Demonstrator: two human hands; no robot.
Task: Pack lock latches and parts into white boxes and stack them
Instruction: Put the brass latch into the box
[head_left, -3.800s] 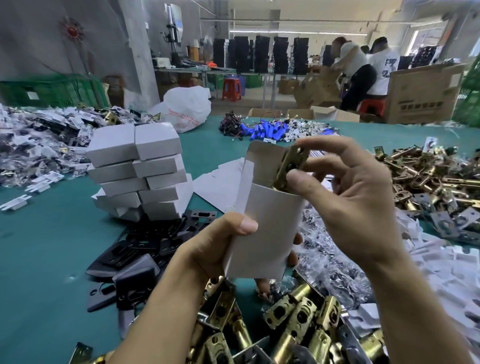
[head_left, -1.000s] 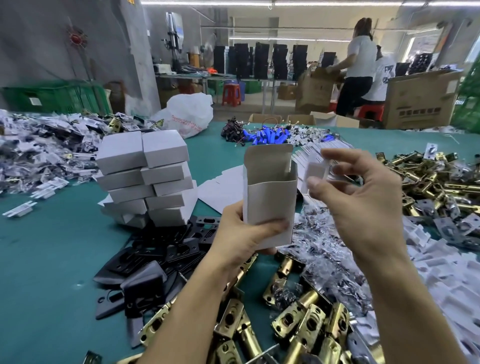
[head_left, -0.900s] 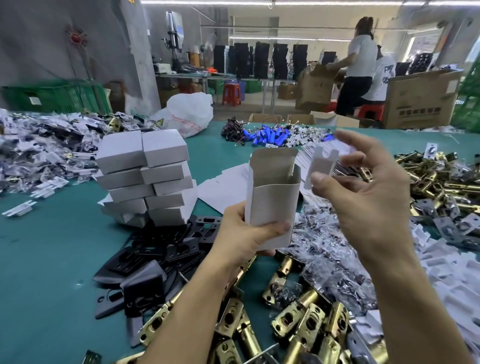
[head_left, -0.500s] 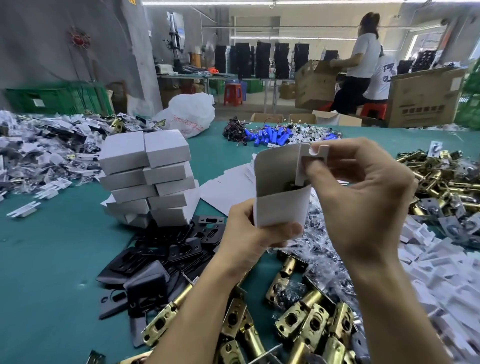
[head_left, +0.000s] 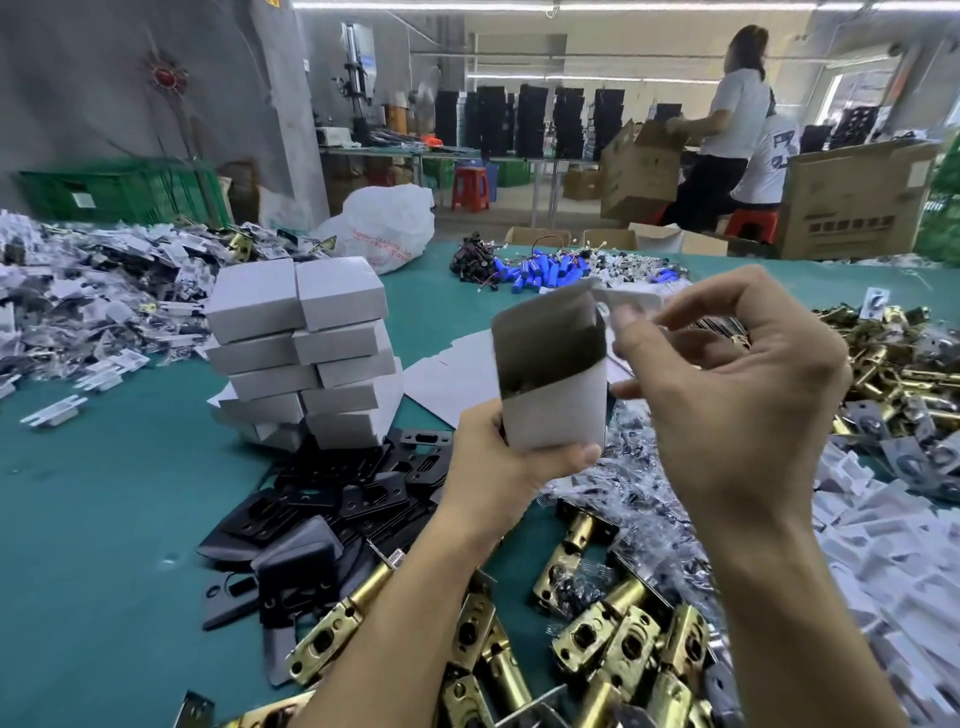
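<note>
My left hand (head_left: 498, 467) grips an open white box (head_left: 556, 410) upright above the table, thumb across its front. Its top flap stands open and dark parts show inside. My right hand (head_left: 727, 374) is at the box's upper right edge, thumb and fingers pinching a small white cardboard insert (head_left: 631, 301) at the mouth. A stack of closed white boxes (head_left: 301, 353) stands to the left. Brass lock latches (head_left: 597, 639) lie heaped below my arms.
Black plates (head_left: 332, 509) are piled by the stack. Bagged parts (head_left: 93, 296) cover the left of the green table (head_left: 104, 493). More brass latches (head_left: 893, 364) and white inserts (head_left: 883, 545) lie at the right. Blue parts (head_left: 540, 270) sit far back; people work at cartons behind.
The brass latch went into the box. My right hand then brought a white insert to the box mouth. The box has tilted slightly and the insert is now at its right edge.
</note>
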